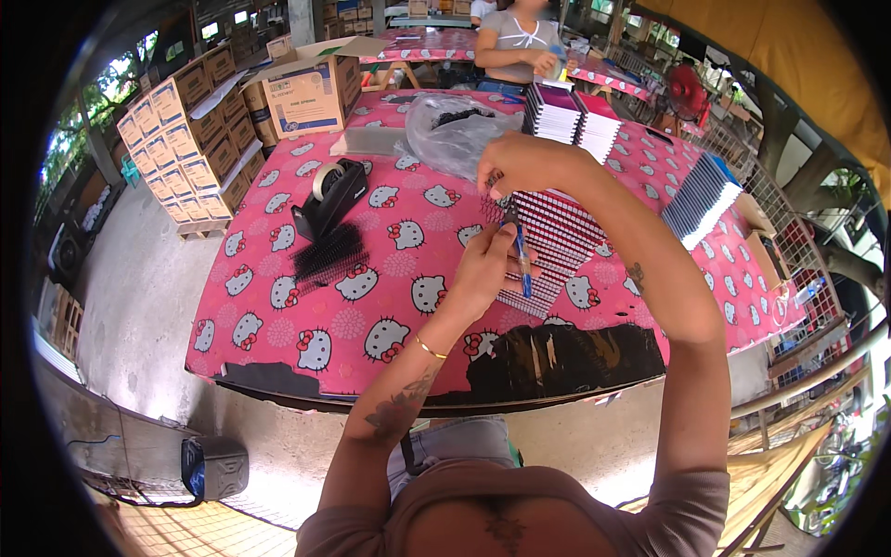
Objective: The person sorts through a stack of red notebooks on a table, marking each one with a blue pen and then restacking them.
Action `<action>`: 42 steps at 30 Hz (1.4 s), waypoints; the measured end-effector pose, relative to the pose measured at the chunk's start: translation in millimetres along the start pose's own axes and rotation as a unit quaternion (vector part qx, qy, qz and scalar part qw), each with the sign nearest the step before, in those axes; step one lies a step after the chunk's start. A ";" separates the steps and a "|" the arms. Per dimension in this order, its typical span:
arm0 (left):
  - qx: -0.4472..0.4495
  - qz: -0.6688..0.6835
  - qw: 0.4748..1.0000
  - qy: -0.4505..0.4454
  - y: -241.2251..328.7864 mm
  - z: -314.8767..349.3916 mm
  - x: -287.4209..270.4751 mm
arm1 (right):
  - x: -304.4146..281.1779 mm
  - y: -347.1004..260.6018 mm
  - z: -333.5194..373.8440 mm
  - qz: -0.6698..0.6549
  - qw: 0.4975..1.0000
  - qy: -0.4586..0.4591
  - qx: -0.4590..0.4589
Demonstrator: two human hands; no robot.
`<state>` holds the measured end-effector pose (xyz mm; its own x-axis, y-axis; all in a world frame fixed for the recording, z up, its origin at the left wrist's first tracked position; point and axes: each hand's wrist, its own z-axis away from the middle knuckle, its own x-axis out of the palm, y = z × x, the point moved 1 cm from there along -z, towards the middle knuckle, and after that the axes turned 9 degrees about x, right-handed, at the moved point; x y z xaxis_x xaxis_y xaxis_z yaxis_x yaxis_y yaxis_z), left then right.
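Note:
My left hand (481,271) is closed around a pair of blue-handled pliers (525,271), whose jaws point away from me. Just beyond it, the fingers of my right hand (527,165) are bent in a pinch over a dark wire binding coil (491,206), close to the plier tips. Both hands are above the near left side of a stack of wire-bound notebooks (566,230), which shows rows of red and white edges. My right forearm arches over the stack's far side and hides part of it.
A black tape dispenser (332,197) and loose black binding coils (327,262) lie left on the pink table (278,325). Farther back are a clear plastic bag (432,139), notebook stacks (553,113) and a carton (311,96). Blue-topped notebooks (698,200) sit right. Another person (513,51) stands across.

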<state>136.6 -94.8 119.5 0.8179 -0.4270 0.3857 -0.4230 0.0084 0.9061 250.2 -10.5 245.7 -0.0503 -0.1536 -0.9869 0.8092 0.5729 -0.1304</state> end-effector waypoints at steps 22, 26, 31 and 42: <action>0.000 -0.020 1.000 0.023 -8.6 2.2 -4.2 | 3.5 -23.9 1.8 0.191 0.977 0.014 0.091; 0.004 -0.060 0.998 -0.004 -9.2 3.2 -4.5 | 6.0 -15.9 -0.1 0.201 0.975 -0.021 0.087; 0.004 -0.006 1.000 0.005 -16.2 14.4 -7.4 | 18.7 -5.0 -5.8 0.158 0.982 0.045 0.092; 0.012 -0.075 0.997 -0.006 -10.6 5.2 -12.1 | 20.5 -5.5 -11.1 0.191 0.978 -0.056 0.064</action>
<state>129.1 -94.4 104.3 0.8678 -0.4327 0.2444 -0.3056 -0.0769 0.9490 238.2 -7.9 225.2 0.3275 -0.0390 -0.9440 0.8239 0.5010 0.2651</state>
